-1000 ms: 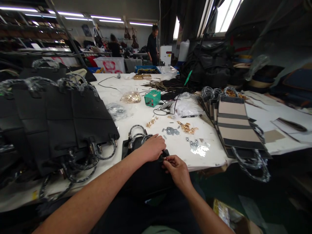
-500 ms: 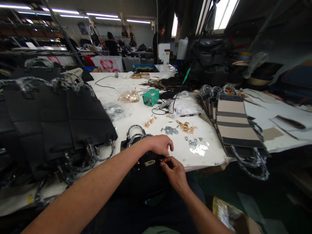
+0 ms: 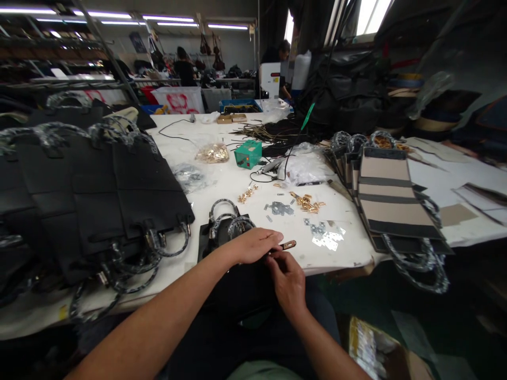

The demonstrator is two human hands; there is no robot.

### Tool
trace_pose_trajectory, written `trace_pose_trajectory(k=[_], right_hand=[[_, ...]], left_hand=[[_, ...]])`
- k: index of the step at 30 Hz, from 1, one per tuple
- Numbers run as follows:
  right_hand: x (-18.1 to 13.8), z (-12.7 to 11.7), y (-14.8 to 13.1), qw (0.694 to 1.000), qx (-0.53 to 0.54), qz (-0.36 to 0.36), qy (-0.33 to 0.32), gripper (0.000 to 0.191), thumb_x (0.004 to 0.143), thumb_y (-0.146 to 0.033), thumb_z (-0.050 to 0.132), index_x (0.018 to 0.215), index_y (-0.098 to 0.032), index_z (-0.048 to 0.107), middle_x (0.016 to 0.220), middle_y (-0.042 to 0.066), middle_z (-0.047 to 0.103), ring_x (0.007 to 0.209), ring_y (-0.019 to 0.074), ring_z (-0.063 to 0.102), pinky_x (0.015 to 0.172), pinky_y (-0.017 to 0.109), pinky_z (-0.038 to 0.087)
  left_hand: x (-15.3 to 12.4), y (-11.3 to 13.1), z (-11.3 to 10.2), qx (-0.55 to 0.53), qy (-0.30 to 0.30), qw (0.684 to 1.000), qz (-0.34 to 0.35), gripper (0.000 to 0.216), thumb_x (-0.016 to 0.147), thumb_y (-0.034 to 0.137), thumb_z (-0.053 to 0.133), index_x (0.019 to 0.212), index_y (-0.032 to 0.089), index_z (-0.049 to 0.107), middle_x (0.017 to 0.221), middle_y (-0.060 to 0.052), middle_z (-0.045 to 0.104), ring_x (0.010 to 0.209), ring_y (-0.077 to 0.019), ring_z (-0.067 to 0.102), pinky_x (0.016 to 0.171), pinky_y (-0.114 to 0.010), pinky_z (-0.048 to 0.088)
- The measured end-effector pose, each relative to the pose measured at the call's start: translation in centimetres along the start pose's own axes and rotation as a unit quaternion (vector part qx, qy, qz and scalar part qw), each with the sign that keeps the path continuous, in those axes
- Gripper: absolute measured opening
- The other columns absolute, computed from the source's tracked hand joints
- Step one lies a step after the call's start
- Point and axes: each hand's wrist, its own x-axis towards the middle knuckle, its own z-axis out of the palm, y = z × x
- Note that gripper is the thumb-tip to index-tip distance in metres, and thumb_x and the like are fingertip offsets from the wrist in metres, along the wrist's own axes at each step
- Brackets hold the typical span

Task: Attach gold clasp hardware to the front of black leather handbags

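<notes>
Red background scrawl (image 3: 174, 101) is illegible; at the black bag (image 3: 243, 287), left hand (image 3: 259, 245) and right hand (image 3: 290, 281) hide their fingers' grip.

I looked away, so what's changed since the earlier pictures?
The left hand has flattened over the black bag, hiding its gold plate; a slotted piece now shows past it. A person has moved right, behind the white machine. The right hand stays near; the green box hasn't moved.

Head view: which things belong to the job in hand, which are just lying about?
Likely the job: black handbag, at left hand and right hand; slotted metal tab; gold-toned hardware pile; grey metal plates.
Likely lying about: green electrical box; crumpled translucent plastic; tan scrap.
</notes>
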Motion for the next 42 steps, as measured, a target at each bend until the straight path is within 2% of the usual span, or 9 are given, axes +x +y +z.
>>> trace_pose_trajectory(k=[3,7,12,19,25,29,33,39,42], right_hand=[[0.9,-0.2,-0.6,0.993,0.046,0.107,0.013,0.028,0.084,-0.046,0.063,0.092,-0.02,0.065,0.074,0.002,0.069,0.067,0.0197,0.067,0.052,0.027,0.053],[1.8,-0.2,-1.0,0.988,0.073,0.137,0.024,0.032,0.079,-0.048,0.067,0.089,-0.018,0.066,0.076,0.004,0.071,0.076,0.0226,0.071,0.054,0.028,0.057],[2.2,-0.7,-0.7,0.995,0.024,0.098,0.016,0.028,0.079,-0.045,0.068,0.087,-0.019,0.067,0.079,0.004,0.072,0.076,0.021,0.07,0.065,0.031,0.057],[3.3,-2.4,-1.1,0.991,-0.129,0.0,-0.037,0.023,0.081,-0.044,0.065,0.079,-0.022,0.069,0.073,0.001,0.071,0.067,0.0184,0.066,0.068,0.03,0.05],[2.1,-1.2,-3.5,0.99,0.049,0.095,-0.089,0.028,0.079,-0.045,0.069,0.086,-0.018,0.067,0.075,0.004,0.071,0.072,0.0202,0.067,0.065,0.029,0.052],[1.4,1.4,-4.7,0.984,0.135,0.057,-0.097,0.024,0.08,-0.041,0.069,0.087,-0.018,0.067,0.091,0.007,0.073,0.089,0.0219,0.068,0.083,0.035,0.052],[1.6,1.3,-4.3,0.997,0.073,0.001,-0.018,0.019,0.082,-0.038,0.067,0.086,-0.019,0.067,0.117,0.01,0.068,0.113,0.0254,0.061,0.099,0.04,0.044],[2.9,-2.6,-2.3,0.99,-0.086,0.016,-0.112,0.021,0.081,-0.041,0.067,0.087,-0.021,0.07,0.074,0.002,0.071,0.069,0.0193,0.066,0.067,0.03,0.05],[3.0,-3.0,-2.0,0.984,-0.117,0.021,-0.136,0.02,0.083,-0.04,0.065,0.089,-0.022,0.072,0.072,0.0,0.071,0.063,0.0184,0.066,0.061,0.028,0.049]], left_hand=[[-1.2,-1.4,0.9,0.018,0.112,0.994,0.007,0.037,0.096,0.04,0.037,0.113,0.02,0.062,0.108,-0.005,0.071,0.1,-0.0192,0.064,0.088,-0.028,0.044],[-3.2,-3.4,1.9,0.179,0.251,0.95,-0.049,0.026,0.091,0.036,0.047,0.104,0.02,0.062,0.1,-0.007,0.069,0.093,-0.0215,0.064,0.083,-0.032,0.046],[-4.0,-4.1,2.7,0.325,0.209,0.918,-0.088,0.034,0.083,0.043,0.06,0.108,0.02,0.06,0.103,-0.01,0.069,0.098,-0.0286,0.063,0.081,-0.037,0.047],[-2.5,-3.3,1.9,0.318,0.158,0.921,-0.16,0.036,0.073,0.043,0.068,0.101,0.022,0.056,0.092,-0.006,0.07,0.082,-0.0268,0.066,0.066,-0.032,0.044],[-2.3,-4.1,2.0,0.244,0.169,0.942,-0.158,0.033,0.069,0.042,0.071,0.092,0.024,0.058,0.088,-0.002,0.07,0.077,-0.0237,0.065,0.06,-0.029,0.037],[-2.4,-4.5,2.0,0.199,0.173,0.957,-0.123,0.02,0.073,0.033,0.065,0.09,0.023,0.06,0.088,-0.002,0.07,0.077,-0.0216,0.064,0.061,-0.028,0.036],[-2.8,-4.9,1.8,0.152,0.211,0.958,-0.124,0.021,0.072,0.035,0.068,0.085,0.023,0.058,0.081,0.001,0.066,0.071,-0.0176,0.059,0.058,-0.026,0.034],[-3.1,-5.8,1.8,0.15,0.222,0.952,-0.146,0.024,0.067,0.037,0.072,0.076,0.022,0.054,0.071,0.003,0.061,0.064,-0.0157,0.054,0.053,-0.026,0.028],[-2.9,-5.7,1.9,0.127,0.218,0.957,-0.142,0.021,0.068,0.035,0.071,0.079,0.022,0.058,0.077,0.002,0.065,0.069,-0.0169,0.057,0.055,-0.026,0.03]])
